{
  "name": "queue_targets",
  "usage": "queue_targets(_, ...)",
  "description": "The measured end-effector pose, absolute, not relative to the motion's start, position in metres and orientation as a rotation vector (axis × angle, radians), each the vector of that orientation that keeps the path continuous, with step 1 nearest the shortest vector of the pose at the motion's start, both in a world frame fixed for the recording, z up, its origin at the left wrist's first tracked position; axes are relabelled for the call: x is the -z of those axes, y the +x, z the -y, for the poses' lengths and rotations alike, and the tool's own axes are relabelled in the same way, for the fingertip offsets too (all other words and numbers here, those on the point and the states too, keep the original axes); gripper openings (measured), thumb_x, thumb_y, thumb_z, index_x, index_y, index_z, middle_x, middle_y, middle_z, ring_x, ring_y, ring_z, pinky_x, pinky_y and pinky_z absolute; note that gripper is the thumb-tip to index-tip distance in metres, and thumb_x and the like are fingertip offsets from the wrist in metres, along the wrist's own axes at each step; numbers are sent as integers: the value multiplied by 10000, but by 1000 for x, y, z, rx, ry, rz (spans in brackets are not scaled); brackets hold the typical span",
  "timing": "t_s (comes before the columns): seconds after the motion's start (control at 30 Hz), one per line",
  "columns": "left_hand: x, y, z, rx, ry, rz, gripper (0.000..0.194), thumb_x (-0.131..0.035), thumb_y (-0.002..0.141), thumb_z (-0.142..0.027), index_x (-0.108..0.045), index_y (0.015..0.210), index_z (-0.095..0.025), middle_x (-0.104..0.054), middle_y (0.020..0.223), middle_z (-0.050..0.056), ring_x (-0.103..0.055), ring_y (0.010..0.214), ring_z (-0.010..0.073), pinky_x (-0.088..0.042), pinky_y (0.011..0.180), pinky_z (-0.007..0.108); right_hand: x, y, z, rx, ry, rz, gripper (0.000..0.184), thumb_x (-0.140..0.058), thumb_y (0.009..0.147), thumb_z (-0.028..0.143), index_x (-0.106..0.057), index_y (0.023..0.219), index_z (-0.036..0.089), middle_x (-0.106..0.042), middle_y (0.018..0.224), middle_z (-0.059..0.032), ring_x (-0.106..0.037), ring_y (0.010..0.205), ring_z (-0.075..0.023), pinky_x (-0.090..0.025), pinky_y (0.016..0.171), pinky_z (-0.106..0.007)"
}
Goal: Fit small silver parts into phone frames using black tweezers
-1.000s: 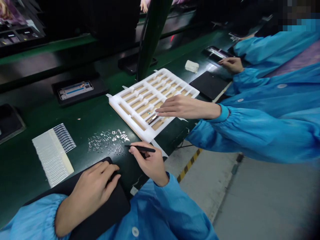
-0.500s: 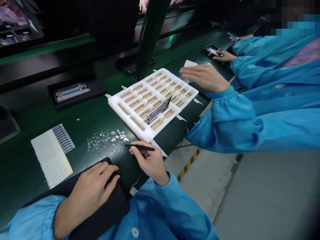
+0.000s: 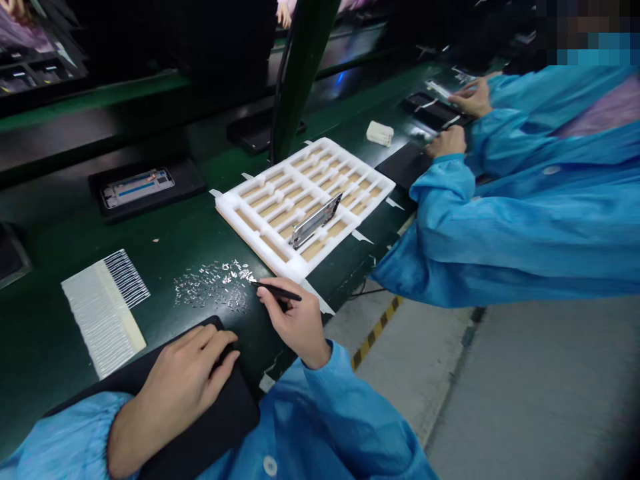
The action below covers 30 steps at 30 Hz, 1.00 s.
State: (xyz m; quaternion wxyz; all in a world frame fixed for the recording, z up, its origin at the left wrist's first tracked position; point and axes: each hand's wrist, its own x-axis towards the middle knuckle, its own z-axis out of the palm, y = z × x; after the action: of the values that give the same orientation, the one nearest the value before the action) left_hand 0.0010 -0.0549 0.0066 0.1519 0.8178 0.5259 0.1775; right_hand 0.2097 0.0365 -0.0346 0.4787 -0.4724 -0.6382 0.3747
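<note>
My left hand (image 3: 180,385) lies on a black pad (image 3: 225,427) at the near edge of the green bench, holding nothing. My right hand (image 3: 293,327) grips a slim black tool (image 3: 280,291), whose tip touches the edge of a scatter of tiny silver metal parts (image 3: 213,285). Beyond them sits a white foam tray (image 3: 260,193), with a metal phone frame (image 3: 315,222) tilted in its slots. A co-worker's hand (image 3: 447,142) rests on a black mat (image 3: 403,163), right of the tray.
A white comb-like strip (image 3: 105,313) lies left of the metal parts. A phone in a black holder (image 3: 137,188) stands farther left. A white block (image 3: 380,133) sits behind the tray, and a dark post (image 3: 300,73) rises behind it. The co-worker's other hand (image 3: 473,97) is at upper right. Grey floor lies beyond the bench edge.
The co-worker's hand has moved off the tray to the right, leaving the metal frame in the tray. My right hand has moved its tool tip up to the metal parts.
</note>
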Motion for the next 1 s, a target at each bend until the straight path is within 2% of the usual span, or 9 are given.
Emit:
queue_targets(0.27,-7,1,55,-524,2343,-1511,200,-526,1098,-303,-663,1222,-225,-714,984,28,-715,885,209,-543,789,337,32,216,-28,-918,-1198,1531,107,-738,967,275,-810,1023,219,-826,951,-73,-812,808,-227,-696,770,-351)
queue_targets(0.6,-7,2,55,-514,2349,-1512,206,-510,1104,-307,-661,1213,-220,-707,968,24,-713,865,206,-552,775,342,43,217,-33,-986,-1227,1457,165,-746,974,319,-809,1082,211,-830,990,-94,-822,840,-241,-697,772,-354)
queue_targets(1.0,-8,2,54,-535,2366,-1496,205,-516,1099,-294,-671,1205,-210,-707,971,27,-711,864,201,-553,762,338,31,220,-29,-931,-1229,1550,91,-734,953,271,-804,964,214,-818,867,-70,-799,737,-224,-662,684,-332)
